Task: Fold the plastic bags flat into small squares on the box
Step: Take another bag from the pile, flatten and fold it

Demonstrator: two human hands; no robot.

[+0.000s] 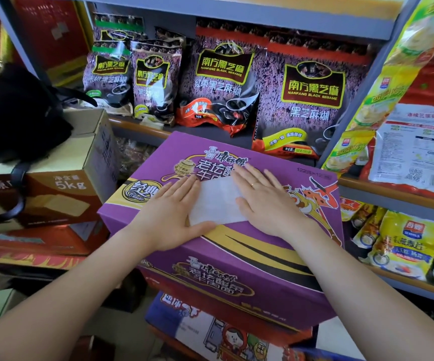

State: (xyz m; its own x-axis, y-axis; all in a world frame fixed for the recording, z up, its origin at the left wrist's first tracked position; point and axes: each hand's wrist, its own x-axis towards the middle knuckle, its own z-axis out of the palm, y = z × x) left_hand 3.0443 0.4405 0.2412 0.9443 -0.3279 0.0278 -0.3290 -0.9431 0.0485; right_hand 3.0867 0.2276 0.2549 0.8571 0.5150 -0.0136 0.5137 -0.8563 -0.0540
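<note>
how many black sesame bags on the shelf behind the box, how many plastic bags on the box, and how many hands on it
black sesame bags: 4
white plastic bag on the purple box: 1
hands pressing flat on it: 2, left hand and right hand
total: 7

On the purple box (276,246) your left hand (170,212) and right hand (265,201) lie flat on the white plastic bag (217,201), leaving bare lid toward you and at the far left corner. Straight ahead, sesame packets (312,100) stand on the shelf (137,126) just beyond the box. On your left a brown carton (62,173) carries a black bag (15,113); on your right, a grey upright (351,105) and hanging packets (385,82) stand near.
</note>
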